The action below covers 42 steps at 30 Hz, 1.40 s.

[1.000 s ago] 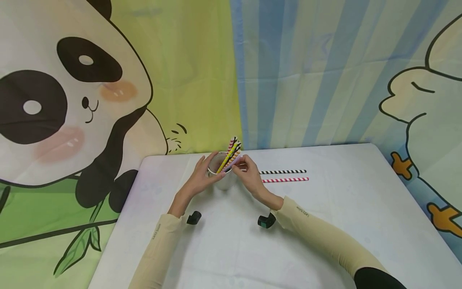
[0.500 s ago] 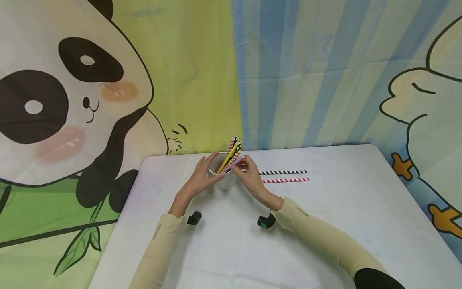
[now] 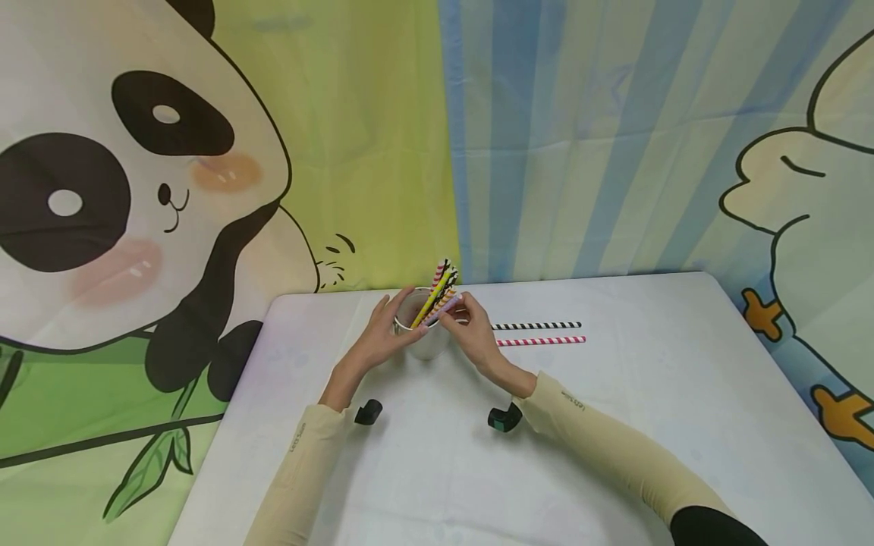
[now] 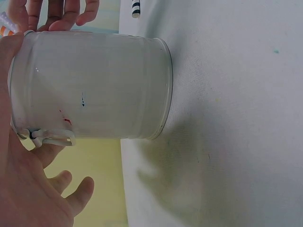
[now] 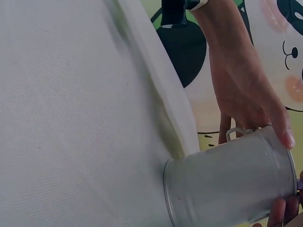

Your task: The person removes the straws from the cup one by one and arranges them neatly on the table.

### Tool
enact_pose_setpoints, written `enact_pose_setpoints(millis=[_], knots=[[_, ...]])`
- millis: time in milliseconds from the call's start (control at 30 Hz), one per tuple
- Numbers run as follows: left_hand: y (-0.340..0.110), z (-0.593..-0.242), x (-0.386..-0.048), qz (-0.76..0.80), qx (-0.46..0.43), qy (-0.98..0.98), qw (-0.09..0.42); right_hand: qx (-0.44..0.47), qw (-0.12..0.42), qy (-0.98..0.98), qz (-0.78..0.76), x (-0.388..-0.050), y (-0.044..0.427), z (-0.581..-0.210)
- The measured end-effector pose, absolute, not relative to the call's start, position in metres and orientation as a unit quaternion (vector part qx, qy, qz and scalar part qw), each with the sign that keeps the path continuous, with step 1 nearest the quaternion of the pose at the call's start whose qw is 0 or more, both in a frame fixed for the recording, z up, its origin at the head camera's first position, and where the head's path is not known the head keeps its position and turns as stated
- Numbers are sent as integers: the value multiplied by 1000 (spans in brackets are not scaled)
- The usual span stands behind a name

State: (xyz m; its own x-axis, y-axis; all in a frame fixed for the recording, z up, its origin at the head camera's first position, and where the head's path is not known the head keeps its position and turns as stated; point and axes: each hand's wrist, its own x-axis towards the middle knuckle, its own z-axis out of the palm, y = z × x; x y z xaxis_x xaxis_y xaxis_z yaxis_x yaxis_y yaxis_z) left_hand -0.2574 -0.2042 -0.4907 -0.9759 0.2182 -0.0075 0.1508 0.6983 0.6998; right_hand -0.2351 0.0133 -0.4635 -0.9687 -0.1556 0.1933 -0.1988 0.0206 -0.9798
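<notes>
My left arm (image 3: 297, 470) and right arm (image 3: 611, 436) reach forward, converging. My left hand (image 3: 382, 331) curves, thumb and fingers spread apart; my right hand (image 3: 474, 334), just beside it, bends its fingers toward the thumb.

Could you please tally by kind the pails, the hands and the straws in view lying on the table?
White pail: 1
Hands (left hand, right hand): 2
Black-and-white striped straw: 1
Red-and-white striped straw: 1
Total: 5
</notes>
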Motion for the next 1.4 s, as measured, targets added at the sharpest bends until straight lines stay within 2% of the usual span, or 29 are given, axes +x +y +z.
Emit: enact_pose_setpoints(millis=[200,400,1400], knots=[[-204,-490,-257,378,106,918,43,123,35,-718,685,-250,12,-487],[-204,-489,-256,380,108,917,43,117,49,-714,689,-253,13,-491],[-204,-487,-255,374,114,920,41,130,51,-668,731,-249,37,-464]])
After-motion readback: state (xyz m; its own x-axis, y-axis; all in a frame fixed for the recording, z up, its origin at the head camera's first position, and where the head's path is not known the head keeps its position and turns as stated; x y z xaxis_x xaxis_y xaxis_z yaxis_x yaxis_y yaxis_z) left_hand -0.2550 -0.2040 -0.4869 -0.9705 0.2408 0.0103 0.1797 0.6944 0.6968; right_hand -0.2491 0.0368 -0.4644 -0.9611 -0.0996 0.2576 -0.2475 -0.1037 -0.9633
